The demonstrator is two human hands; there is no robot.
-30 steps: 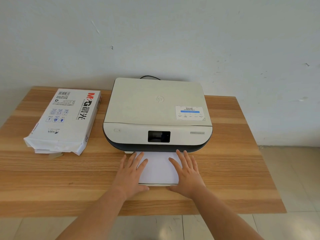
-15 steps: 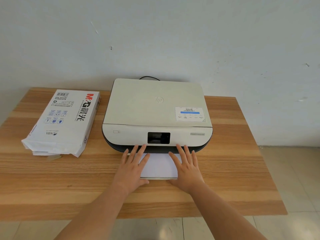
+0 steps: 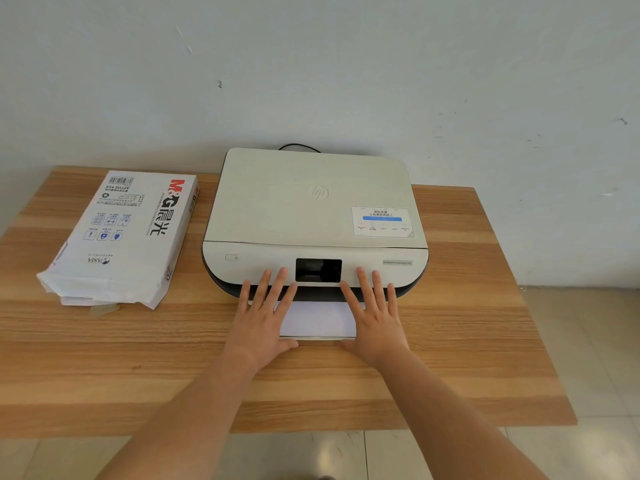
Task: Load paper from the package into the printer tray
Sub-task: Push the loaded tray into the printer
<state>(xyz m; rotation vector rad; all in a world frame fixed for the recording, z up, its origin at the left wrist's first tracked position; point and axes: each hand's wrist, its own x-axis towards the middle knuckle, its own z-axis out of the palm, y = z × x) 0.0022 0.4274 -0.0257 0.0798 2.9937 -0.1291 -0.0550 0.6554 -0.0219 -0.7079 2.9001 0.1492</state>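
Note:
A white printer (image 3: 311,209) sits at the back middle of the wooden table (image 3: 467,323). Its tray (image 3: 317,338) sticks out a short way at the front, with a stack of white paper (image 3: 317,318) lying in it. My left hand (image 3: 265,318) lies flat on the tray's left side, fingers spread, fingertips touching the printer's front. My right hand (image 3: 375,317) lies flat on the right side in the same way. The opened white paper package (image 3: 121,237) lies on the table to the printer's left, its torn end toward me.
A black cable (image 3: 299,146) runs behind the printer along the pale wall. The table's front edge is close below my forearms, with tiled floor (image 3: 588,341) to the right and below.
Both hands have slid forward toward the printer, pushing the tray and paper farther in. Less of the paper shows now than a second ago.

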